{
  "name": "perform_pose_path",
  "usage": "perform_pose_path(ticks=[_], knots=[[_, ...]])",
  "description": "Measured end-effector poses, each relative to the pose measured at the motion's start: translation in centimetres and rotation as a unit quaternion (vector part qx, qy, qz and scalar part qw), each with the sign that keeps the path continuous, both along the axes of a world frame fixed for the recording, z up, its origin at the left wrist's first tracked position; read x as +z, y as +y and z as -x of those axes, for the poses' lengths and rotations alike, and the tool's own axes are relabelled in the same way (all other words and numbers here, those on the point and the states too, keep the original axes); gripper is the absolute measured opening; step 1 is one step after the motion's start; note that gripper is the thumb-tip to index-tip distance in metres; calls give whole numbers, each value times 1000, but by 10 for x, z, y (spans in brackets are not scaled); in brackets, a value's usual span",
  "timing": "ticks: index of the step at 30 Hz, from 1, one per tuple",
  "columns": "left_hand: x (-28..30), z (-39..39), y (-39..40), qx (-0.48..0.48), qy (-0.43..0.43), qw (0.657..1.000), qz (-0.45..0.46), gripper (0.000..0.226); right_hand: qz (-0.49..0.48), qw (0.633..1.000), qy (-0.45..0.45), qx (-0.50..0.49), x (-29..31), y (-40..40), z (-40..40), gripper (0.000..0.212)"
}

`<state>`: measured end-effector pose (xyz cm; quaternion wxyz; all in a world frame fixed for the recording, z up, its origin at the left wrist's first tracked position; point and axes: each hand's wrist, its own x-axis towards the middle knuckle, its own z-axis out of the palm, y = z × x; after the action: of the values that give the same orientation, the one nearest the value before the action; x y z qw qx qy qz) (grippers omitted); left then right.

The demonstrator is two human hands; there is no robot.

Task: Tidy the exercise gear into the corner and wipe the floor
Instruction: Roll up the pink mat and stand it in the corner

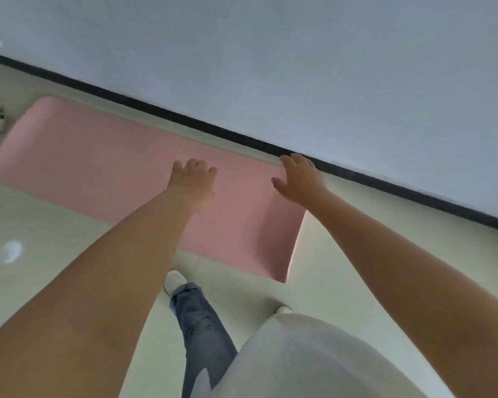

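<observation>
With my left hand (191, 179) and right hand (298, 179) loose and empty, I'd grip the mat (98, 156) by its near end and roll evenly.

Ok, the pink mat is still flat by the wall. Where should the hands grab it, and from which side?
Take the pink mat by its near short end, at the two corners closest to the feet, coming from the room side. It lies flat with its long edge along the black baseboard, so that end is the free one. The left hand and right hand are open above it.
</observation>
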<state>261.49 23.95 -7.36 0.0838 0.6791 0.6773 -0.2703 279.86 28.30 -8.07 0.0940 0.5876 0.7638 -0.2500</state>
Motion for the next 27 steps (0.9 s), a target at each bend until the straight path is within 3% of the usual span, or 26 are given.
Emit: perform_pose_path(ticks=[7, 14, 19, 27], knots=[[-51, 11, 74, -240, -41, 969, 44, 45, 54, 966, -39, -249, -52, -10, 3, 57], [-130, 12, 73, -347, -57, 932, 89, 36, 139, 924, -45, -355, -140, -62, 12, 51], [-247, -3, 69, -358, -64, 928, 76, 34, 151, 900, -59, -405, -252, -78, 4, 47], [-488, -30, 51, -377, -77, 920, 77, 35, 126, 874, -53, -466, -484, -84, -10, 47]])
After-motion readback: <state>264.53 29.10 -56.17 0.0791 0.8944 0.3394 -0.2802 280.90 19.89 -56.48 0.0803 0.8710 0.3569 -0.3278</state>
